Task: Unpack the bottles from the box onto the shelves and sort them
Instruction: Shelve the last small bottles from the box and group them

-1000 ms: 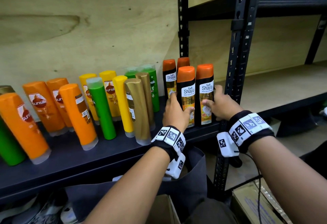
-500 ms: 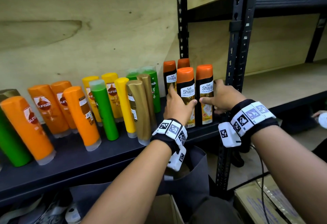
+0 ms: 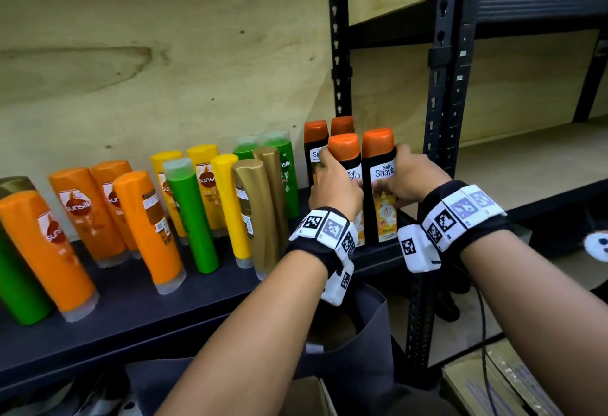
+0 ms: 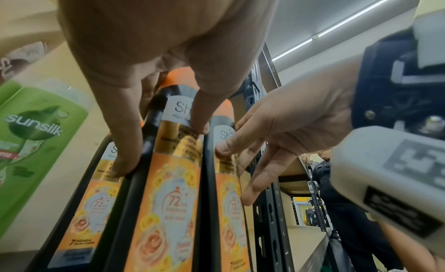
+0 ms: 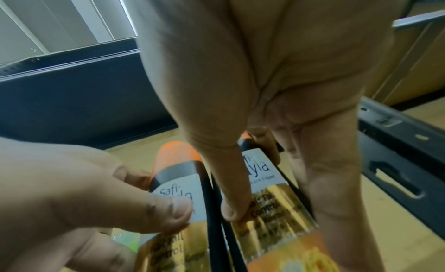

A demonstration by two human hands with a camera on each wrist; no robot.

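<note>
Hands (image 3: 371, 182) around Shayla bottles (image 3: 378, 185)

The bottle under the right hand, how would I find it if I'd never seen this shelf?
Look along the dark shelf to its right end, next to the black post. Four black bottles with orange caps stand there in a bunch. Yours is the front right bottle, closest to the post, with the right hand around its side; the left hand holds the front left bottle beside it.
</note>
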